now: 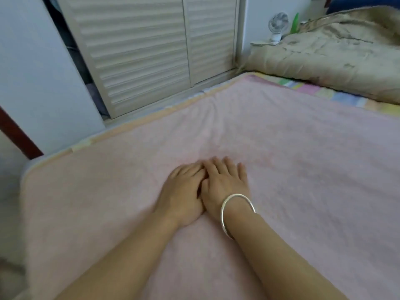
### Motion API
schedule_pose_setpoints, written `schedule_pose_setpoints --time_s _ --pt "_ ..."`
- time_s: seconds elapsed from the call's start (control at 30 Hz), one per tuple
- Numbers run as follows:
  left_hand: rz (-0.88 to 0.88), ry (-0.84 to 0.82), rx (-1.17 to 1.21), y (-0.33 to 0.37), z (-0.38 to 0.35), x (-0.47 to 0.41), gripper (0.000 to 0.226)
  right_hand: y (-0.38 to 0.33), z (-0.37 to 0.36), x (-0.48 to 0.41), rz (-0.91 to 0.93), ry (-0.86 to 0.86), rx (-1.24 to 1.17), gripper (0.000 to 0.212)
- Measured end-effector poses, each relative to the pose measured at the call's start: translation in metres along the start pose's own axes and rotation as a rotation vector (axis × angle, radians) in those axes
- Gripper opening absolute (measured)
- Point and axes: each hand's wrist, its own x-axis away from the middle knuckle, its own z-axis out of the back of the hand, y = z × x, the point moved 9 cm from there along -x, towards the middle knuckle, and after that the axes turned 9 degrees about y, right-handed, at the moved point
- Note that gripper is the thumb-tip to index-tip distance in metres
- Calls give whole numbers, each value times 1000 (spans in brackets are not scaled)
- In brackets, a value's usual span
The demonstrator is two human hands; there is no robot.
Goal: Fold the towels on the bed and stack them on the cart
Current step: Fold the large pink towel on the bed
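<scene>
A large pale pink towel (292, 161) lies spread flat over most of the bed. My left hand (184, 191) and my right hand (225, 182) rest side by side on its middle, palms down, fingers straight and touching each other. A silver bangle sits on my right wrist. Faint creases fan out in the towel just beyond my fingertips. The cart is not in view.
A crumpled beige quilt (337, 53) is heaped at the back right of the bed on a pastel checked sheet (346, 99). Louvred cupboard doors (151, 53) stand along the bed's far left side. A small white fan (278, 26) stands in the back corner.
</scene>
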Motion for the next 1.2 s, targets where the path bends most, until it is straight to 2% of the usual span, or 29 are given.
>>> schedule_pose_setpoints --time_s 0.07,0.13,0.2,0.3,0.4,0.5,0.57,0.63,0.73,0.8,0.87,0.93,1.03,1.1,1.2 --pt "128 227 8 -42 36 0 51 -9 -5 -13 29 25 16 54" --pt "306 314 -99 -104 67 12 39 -19 -10 -22 30 46 16 52" --pt "488 267 -235 -171 91 28 38 -33 -13 -29 42 63 -11 50" --pt "750 149 -431 -257 123 62 48 -62 -22 -32 148 48 -18 51" --pt "913 -14 -593 -291 129 78 52 -74 -26 -27 230 26 -5 65" --pt "800 -122 -849 -279 129 66 36 -72 -24 -23 228 37 6 80" --pt "683 -85 -992 -260 136 56 33 -69 -21 -19 201 41 -15 79" --pt "612 -33 -996 -241 141 53 32 -66 -17 -11 160 35 -69 71" --pt "532 53 -727 -208 138 46 32 -61 -2 12 83 41 -255 46" --pt "511 87 -440 -172 130 40 28 -50 10 36 -39 -6 -476 40" --pt "511 38 -82 -122 109 36 28 -35 24 65 -185 -44 -688 31" --pt "526 -48 308 -59 88 37 39 -16 42 94 -343 -61 -895 23" --pt "464 -235 710 48 68 42 44 16 73 149 -639 -73 -1174 40" --pt "361 -405 874 131 67 52 43 50 109 201 -814 68 -1276 49" --pt "222 -619 1101 230 76 81 28 94 151 280 -975 284 -1346 52"
